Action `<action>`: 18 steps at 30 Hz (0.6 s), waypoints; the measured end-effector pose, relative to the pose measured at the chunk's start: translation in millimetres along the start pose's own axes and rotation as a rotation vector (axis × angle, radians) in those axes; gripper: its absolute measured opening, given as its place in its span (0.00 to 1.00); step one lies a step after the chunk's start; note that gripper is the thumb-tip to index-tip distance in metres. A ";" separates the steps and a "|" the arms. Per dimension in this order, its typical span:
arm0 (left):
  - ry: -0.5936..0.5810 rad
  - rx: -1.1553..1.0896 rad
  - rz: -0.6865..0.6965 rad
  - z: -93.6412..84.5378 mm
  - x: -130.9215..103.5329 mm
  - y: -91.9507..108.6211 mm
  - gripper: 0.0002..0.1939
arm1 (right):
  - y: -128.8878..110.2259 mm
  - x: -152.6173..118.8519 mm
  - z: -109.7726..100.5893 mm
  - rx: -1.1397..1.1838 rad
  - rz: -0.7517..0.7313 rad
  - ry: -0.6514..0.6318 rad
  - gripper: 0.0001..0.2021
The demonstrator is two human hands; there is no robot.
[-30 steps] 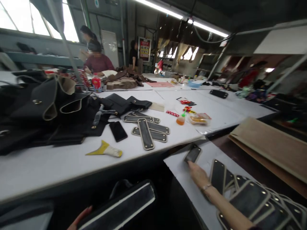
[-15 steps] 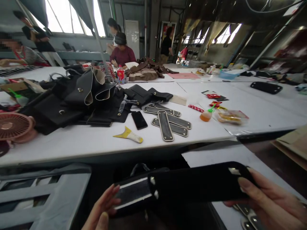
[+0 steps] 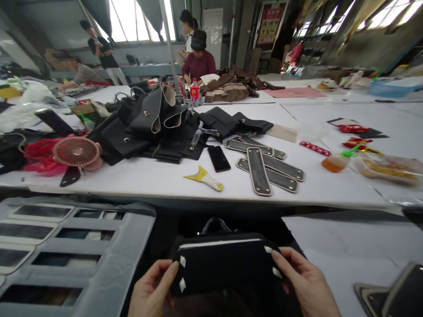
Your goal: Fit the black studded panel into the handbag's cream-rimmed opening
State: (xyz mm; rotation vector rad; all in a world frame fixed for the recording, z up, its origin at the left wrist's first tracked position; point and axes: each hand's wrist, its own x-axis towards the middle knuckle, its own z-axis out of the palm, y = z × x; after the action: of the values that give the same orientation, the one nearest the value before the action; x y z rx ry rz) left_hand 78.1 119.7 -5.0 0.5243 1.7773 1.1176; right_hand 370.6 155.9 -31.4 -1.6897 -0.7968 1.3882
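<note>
A black oblong panel [image 3: 228,268] with white tabs at its corners spans the space between my hands, low in the middle. My left hand [image 3: 153,288] pinches its left end, thumb on top near two tabs. At the other end, my right hand [image 3: 306,281] grips the corner with thumb and fingers. Behind the panel's upper edge a white strip [image 3: 221,243] shows on a dark piece, most of which is covered. Just beyond rises a plastic-wrapped handle [image 3: 216,223]. What lies under the panel is too dark to make out.
Ahead, the white table [image 3: 158,182] carries pale-edged strips [image 3: 259,171], a phone [image 3: 218,158], a yellow tube [image 3: 206,178], black bag pieces [image 3: 145,127] and a pink fan [image 3: 77,152]. A grey slotted rack [image 3: 109,259] stands left. More edged pieces [image 3: 373,295] lie right. People work behind.
The panel has shifted left and now lies over the white-striped piece. My left hand, spread before, has closed on its left end; my right hand keeps hold. The view has swung left.
</note>
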 end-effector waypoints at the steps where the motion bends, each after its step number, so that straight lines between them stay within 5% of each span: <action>1: -0.002 0.011 0.011 -0.1 4.5 0.4 0.25 | -0.4 4.7 1.5 -0.026 0.002 0.021 0.23; 10: -0.156 0.041 -0.055 -9.7 41.1 -22.2 0.24 | -1.0 23.8 8.6 -0.109 0.045 0.026 0.26; 18: -0.157 -0.015 -0.119 -7.8 44.9 -27.3 0.24 | 7.3 29.6 3.1 -0.054 0.110 0.043 0.27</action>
State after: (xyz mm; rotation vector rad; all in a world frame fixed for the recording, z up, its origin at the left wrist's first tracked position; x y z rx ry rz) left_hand 53.6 135.8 -49.3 0.4782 1.6409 0.9795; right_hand 373.4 178.2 -52.3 -1.8226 -0.7324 1.4107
